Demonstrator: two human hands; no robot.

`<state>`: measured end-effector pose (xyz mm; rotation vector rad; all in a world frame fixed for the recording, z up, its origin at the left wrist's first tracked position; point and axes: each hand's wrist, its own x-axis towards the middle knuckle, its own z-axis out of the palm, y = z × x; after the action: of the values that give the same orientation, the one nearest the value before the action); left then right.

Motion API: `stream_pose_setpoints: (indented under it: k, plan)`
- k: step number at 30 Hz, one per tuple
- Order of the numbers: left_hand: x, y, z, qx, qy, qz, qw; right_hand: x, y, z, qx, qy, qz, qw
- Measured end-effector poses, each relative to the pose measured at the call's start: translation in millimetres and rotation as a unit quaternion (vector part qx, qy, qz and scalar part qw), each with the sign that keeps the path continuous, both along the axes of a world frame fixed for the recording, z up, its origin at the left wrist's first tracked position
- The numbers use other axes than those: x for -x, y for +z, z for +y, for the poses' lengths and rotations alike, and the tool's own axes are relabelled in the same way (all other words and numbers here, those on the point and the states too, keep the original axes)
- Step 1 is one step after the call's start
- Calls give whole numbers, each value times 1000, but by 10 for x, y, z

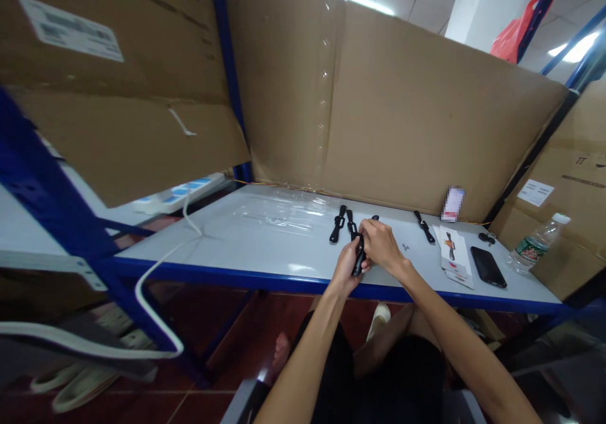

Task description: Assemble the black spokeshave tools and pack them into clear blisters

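My left hand point(347, 265) is closed around the lower handle of a black spokeshave point(358, 265), held tilted just above the table's front part. Curled over the middle of the same spokeshave is my right hand point(382, 242); its fingertips are pressed together there, and they hide the blade area. A black tip shows beyond the right fingers. Two more spokeshaves point(338, 224) lie close behind my left hand, and another spokeshave point(425, 227) rests to the right. Small metal pieces point(406, 247) lie on the table beside my right hand.
The grey table point(265, 247) has a blue front edge. On its right are printed cards point(455, 257), a black phone point(488, 266), keys point(487, 239) and a water bottle point(534, 244). Clear plastic point(279, 212) lies at the back left. Cardboard point(388, 108) walls the back; a white cable point(161, 260) hangs left.
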<state>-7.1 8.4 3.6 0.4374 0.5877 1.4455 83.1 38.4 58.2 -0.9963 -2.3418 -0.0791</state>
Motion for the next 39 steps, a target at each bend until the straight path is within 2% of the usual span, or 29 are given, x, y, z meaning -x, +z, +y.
stream_pose_setpoints:
  k: [4,8,11,16,18,22,26,28,31,36,39]
  plan:
    - [6,20,-11,0,3,-6,1000,45,-48,18,34,-42,80,995]
    - [20,42,-31,-1,-21,6,1000,-39,-18,111,132,-25,156,979]
    - [27,49,-34,-6,-38,9,999,-98,45,185,165,-17,155,974]
    - [54,54,-30,-12,-57,-13,998,-53,79,270,256,-61,148,953]
    - [69,60,-27,5,-66,-29,997,-42,75,291,244,-58,128,959]
    - [85,63,-15,28,-70,-53,996,-93,92,291,149,-24,84,985]
    - [81,45,-4,16,-63,-58,996,-130,130,252,100,36,29,994]
    - [77,42,-3,19,-57,-47,997,-103,138,234,88,43,-8,995]
    - [75,49,-9,29,-52,-34,998,-18,131,229,92,1,-24,995]
    - [75,58,-16,28,-53,-36,998,86,104,262,139,-96,13,985]
    - [76,59,-19,33,-53,-42,997,59,100,250,136,-113,13,984]
